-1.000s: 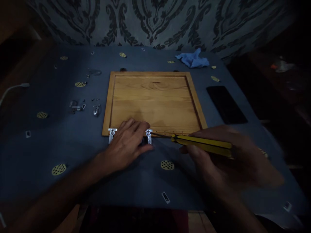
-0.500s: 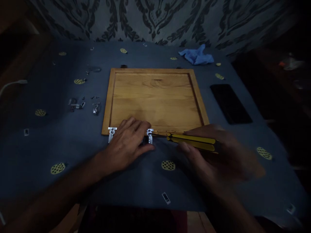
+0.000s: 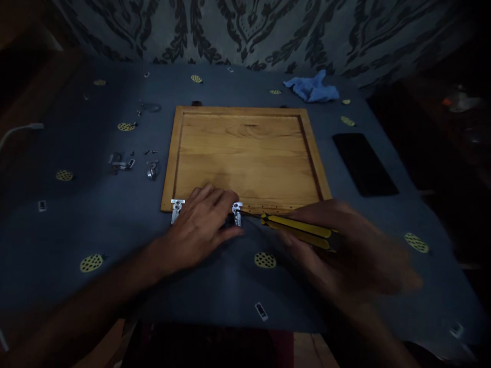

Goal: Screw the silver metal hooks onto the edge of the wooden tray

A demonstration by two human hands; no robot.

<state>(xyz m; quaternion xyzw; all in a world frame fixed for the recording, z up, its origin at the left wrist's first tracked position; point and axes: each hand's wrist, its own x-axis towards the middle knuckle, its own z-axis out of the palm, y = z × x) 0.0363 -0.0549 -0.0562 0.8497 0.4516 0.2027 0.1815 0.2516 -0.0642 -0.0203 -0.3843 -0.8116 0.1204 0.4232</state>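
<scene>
A framed wooden panel (image 3: 245, 148) lies flat, with two metal hinges on its near edge. My left hand (image 3: 199, 225) rests over that edge between the left hinge (image 3: 177, 209) and the right hinge (image 3: 237, 217). Its index fingertip and thumb bracket the right hinge, holding it at the edge. My right hand (image 3: 345, 245), partly blurred, is wrapped round the yellow-and-black handle of a screwdriver (image 3: 297, 227). The screwdriver's shaft points left, and its tip meets the right hinge. The palm side of my left hand is hidden.
Loose metal hinges (image 3: 152, 169) and small screws (image 3: 147, 152) lie left of the panel. A black phone (image 3: 364, 163) is on the right, a crumpled blue cloth (image 3: 312, 88) at the back. A white cable (image 3: 23, 129) reaches in from the left over the patterned tablecloth (image 3: 126, 301).
My right hand and the screwdriver handle have shifted slightly, the handle a little lower and to the left. The tip stays at the right hinge. My left hand holds its place.
</scene>
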